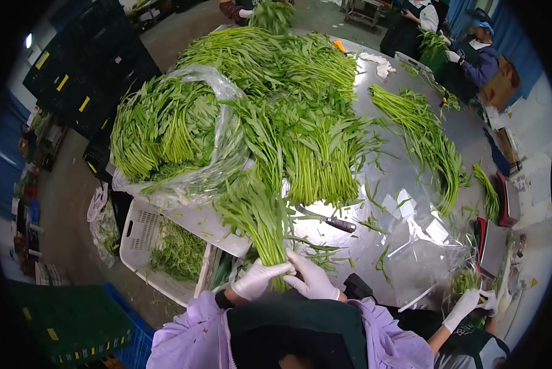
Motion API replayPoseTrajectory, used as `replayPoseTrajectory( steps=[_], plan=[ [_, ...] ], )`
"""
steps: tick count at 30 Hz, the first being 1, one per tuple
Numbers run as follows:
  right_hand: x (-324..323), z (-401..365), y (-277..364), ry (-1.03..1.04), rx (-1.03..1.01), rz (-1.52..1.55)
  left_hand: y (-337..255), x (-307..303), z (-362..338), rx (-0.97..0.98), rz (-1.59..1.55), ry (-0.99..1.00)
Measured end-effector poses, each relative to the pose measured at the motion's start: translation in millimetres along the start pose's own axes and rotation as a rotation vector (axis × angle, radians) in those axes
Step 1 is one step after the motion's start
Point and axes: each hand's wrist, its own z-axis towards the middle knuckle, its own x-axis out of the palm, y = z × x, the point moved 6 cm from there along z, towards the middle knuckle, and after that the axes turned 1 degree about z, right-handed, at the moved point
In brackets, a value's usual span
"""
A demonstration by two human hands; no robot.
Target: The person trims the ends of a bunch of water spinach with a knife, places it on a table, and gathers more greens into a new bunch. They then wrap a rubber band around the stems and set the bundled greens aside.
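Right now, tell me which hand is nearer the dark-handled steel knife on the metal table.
Right. The right hand holds the bunch of green leafy stalks just short of the dark-handled steel knife; the left hand grips the same bunch on the side away from it.

We hold one bunch of greens. It has long, thin, light green stems and narrow, pointed leaves that are a bit darker. The stems are pressed close together at the bottom. The leaves spread out wide at the top, like a fan. The leafy top points away from us and a little to the left. Our left hand and our right hand, both in white gloves, are closed around the stem ends, side by side and touching. The bunch is at the near edge of the shiny desk, right in front of us.
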Motion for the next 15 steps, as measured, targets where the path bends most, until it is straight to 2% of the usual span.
replayPoseTrajectory(
  steps=[4, 6, 8, 10, 12, 15],
  plan=[
    [-24, 18, 21, -0.089, -0.14, 0.068, -45, 15, -2, 0.108, 0.23, 0.048],
    [-18, 24, -6, -0.062, 0.086, 0.705, -45, 12, 10, 0.151, 0.198, 0.107],
    [-11, 24, -42, -0.095, 0.265, 0.849, -30, -3, 23, 0.132, 0.229, 0.114],
    [2, 23, -61, -0.117, 0.286, 0.857, -1, -19, 29, 0.025, -0.096, 0.093],
    [24, 15, -74, -0.081, 0.452, 1.299, 18, -31, 27, -0.047, -0.162, 0.08],
    [33, 9, -75, -0.091, 0.528, 1.365, 32, -32, 19, -0.12, -0.315, 0.117]
  ],
)
